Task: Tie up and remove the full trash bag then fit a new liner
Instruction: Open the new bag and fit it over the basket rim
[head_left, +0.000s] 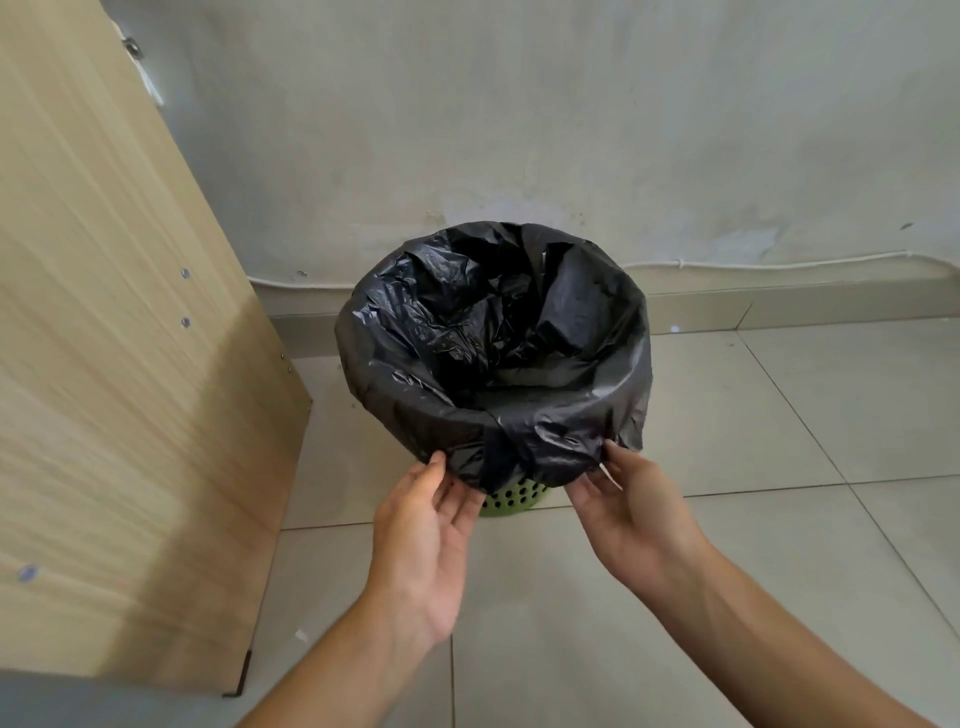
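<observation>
A black plastic liner (493, 338) is stretched over the rim of a green perforated bin (511, 499), of which only the base shows below the folded-over plastic. The liner's inside looks crumpled and dark; I cannot tell what lies in it. My left hand (426, 525) is palm up at the near left edge of the folded plastic, thumb touching it, fingers apart. At the near right edge, my right hand (623, 499) pinches the liner's hem between thumb and fingers.
A light wooden cabinet side (119, 338) stands close on the left. A worn white wall (519, 130) with a thin white cable (779, 262) along its base is right behind the bin. Pale floor tiles (779, 415) spread to the right and front.
</observation>
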